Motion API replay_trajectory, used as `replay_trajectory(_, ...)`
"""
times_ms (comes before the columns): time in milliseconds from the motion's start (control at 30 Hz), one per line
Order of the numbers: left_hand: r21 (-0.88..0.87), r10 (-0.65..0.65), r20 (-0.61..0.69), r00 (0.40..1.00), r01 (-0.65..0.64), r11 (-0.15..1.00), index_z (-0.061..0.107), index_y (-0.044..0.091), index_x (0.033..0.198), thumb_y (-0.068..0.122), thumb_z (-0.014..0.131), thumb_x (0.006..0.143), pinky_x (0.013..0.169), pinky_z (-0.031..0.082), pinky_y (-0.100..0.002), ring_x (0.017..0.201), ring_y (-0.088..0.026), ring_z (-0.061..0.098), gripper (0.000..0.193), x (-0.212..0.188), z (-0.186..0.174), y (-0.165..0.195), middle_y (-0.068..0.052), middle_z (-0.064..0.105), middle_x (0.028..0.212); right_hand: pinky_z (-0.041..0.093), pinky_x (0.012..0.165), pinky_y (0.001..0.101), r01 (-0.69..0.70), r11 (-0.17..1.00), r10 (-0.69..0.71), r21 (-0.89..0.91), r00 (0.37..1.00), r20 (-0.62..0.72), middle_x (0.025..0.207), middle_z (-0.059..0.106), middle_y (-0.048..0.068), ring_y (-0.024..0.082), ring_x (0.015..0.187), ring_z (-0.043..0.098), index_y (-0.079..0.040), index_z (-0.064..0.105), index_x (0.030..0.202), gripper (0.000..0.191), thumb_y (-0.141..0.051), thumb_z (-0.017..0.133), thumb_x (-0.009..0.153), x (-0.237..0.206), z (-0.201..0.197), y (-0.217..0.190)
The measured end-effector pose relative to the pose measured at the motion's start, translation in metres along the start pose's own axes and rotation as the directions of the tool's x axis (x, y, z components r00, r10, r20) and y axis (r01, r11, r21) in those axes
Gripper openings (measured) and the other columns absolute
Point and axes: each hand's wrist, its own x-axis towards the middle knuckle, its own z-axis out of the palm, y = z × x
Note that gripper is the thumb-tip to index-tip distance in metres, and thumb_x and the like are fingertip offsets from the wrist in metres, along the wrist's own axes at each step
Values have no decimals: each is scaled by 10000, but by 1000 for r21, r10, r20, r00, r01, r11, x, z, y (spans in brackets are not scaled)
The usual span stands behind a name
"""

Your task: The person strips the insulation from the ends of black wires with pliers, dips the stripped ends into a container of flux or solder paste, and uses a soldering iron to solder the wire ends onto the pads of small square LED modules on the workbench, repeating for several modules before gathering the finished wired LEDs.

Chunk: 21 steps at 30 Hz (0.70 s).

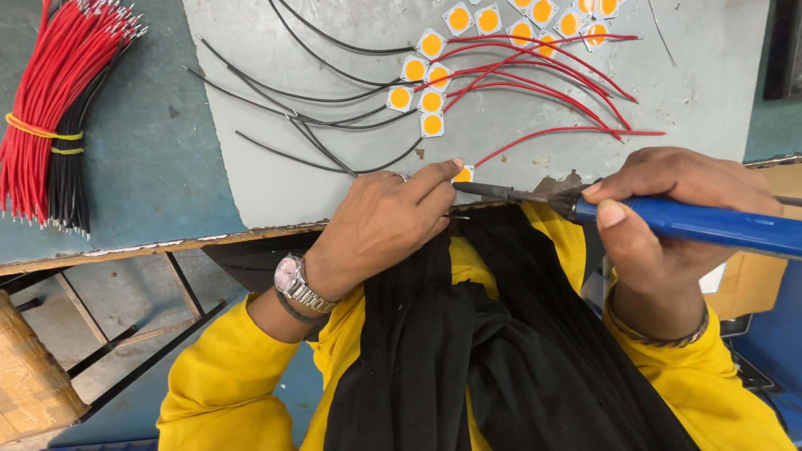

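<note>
Right hand [668, 196], fingers wrapped tight on the blue soldering iron [710, 224], tip at the LED chip [464, 174] near the table [125, 184] edge. Left hand [384, 221] pins that chip, fingers curled, nothing gripped. Wired chips [430, 100] above; wire bundle [50, 108] far left.

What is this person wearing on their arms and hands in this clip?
Both arms are in bright yellow sleeves pushed up to the forearms. The left hand has a silver metal-band wristwatch with a pale pink face, a thin dark band beside it and a finger ring. The right hand has a dark beaded wrist bracelet.
</note>
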Motion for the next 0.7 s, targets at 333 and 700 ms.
replay_trajectory(333, 0, -1, 7, 1000, 1, 1000, 591, 42, 950, 159, 755, 850, 610, 500, -380, 600, -228, 578, 224, -1, -1, 0, -66, 650, 1343, 488, 563, 225, 20, 1000, -21, 20, 999, 43, 804, 703, 132, 169, 585, 641, 27, 667, 900, 220, -166, 739, 975, 7, 3, -5)
replay_trajectory(700, -7, 1, 14, 1000, -1, 1000, 610, 33, 992, 163, 761, 839, 619, 509, -378, 619, -225, 594, 251, 0, 0, 0, -78, 643, 1338, 463, 523, 222, 3, 1000, -2, 29, 999, -51, 788, 695, 143, 154, 541, 605, 42, 671, 899, 243, -171, 763, 972, -2, -6, 5)
